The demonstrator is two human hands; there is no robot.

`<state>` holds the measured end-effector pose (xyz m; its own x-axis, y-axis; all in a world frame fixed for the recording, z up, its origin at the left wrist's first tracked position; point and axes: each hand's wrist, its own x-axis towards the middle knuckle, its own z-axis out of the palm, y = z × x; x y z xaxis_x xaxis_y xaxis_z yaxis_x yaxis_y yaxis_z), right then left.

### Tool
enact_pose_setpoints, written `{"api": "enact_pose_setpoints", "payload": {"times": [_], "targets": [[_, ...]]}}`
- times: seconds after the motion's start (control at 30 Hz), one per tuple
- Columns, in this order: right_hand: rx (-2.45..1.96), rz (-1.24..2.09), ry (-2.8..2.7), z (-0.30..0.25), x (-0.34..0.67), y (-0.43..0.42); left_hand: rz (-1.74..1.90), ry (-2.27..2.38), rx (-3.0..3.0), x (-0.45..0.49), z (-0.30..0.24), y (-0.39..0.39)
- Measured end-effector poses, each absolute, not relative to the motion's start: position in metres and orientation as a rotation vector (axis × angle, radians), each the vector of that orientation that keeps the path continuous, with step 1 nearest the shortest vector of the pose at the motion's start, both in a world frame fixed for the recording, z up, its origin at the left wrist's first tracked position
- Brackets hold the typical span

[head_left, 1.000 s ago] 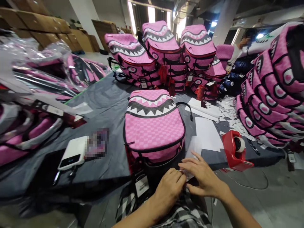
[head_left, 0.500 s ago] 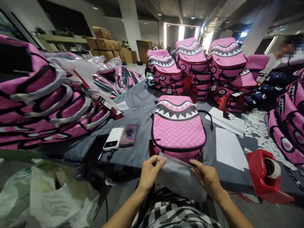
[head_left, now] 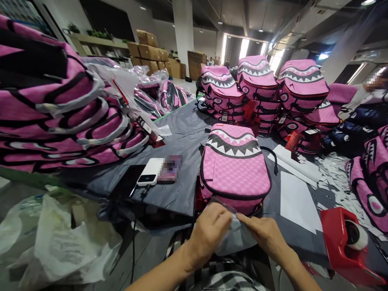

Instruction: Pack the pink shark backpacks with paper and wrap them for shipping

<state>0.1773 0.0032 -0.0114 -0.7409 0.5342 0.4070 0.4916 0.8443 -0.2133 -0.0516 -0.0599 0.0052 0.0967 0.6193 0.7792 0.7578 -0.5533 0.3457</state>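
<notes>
A clear plastic bag (head_left: 238, 238) hangs at the table's front edge between my two hands. My left hand (head_left: 212, 228) is closed on its upper left part, the fingertips turned away from me and partly hidden. My right hand (head_left: 266, 234) pinches the upper edge of the bag, its index finger stretched toward the left hand. Just beyond them a pink checkered backpack (head_left: 238, 169) lies on the table, with a black and white shark-mouth print across its top and a black strap at its right side.
Stacked pink bags (head_left: 60, 117) fill the left; more shark-print backpacks (head_left: 257, 87) stand in piles behind. To the right are white paper (head_left: 300, 202) and a red tape dispenser (head_left: 342, 242). A white power bank (head_left: 151, 171) lies left of the backpack. Another person's arm (head_left: 354, 99) shows far right.
My left hand has moved rightward along the plastic bag, close to my right hand, and the bag is bunched narrower. The camera view has turned slightly left.
</notes>
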Motion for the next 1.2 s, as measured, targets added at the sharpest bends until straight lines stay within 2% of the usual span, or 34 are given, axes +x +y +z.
{"api": "enact_pose_setpoints", "payload": {"times": [0.13,0.37,0.57,0.67,0.83,0.97,1.07,1.2], "targets": [[-0.741,0.067,-2.613,-0.003,0.178,-0.001,-1.314,-1.3,-2.572,-0.036,-0.009,-0.041],[-1.252,0.839,-1.963,-0.014,0.215,-0.025,-1.482,-1.185,-2.585,-0.045,-0.022,-0.037],[-1.287,0.974,-1.446,-0.025,0.202,0.001,-1.543,-1.107,-2.528,-0.049,-0.036,-0.04],[-1.202,0.872,-1.421,-0.026,0.182,0.028,-1.503,-1.072,-2.512,-0.051,-0.049,-0.039],[-1.226,0.672,-1.487,-0.031,0.175,0.051,-1.242,-1.23,-2.511,-0.05,-0.053,-0.042],[-1.284,0.274,-1.431,-0.032,0.192,0.028,-1.207,-1.273,-2.528,-0.046,-0.052,-0.043],[-1.115,-0.059,-1.733,-0.029,0.193,0.001,-1.213,-1.273,-2.536,-0.045,-0.053,-0.041],[-0.849,-0.324,-2.113,-0.026,0.18,-0.006,-1.235,-1.252,-2.54,-0.047,-0.053,-0.041]]}}
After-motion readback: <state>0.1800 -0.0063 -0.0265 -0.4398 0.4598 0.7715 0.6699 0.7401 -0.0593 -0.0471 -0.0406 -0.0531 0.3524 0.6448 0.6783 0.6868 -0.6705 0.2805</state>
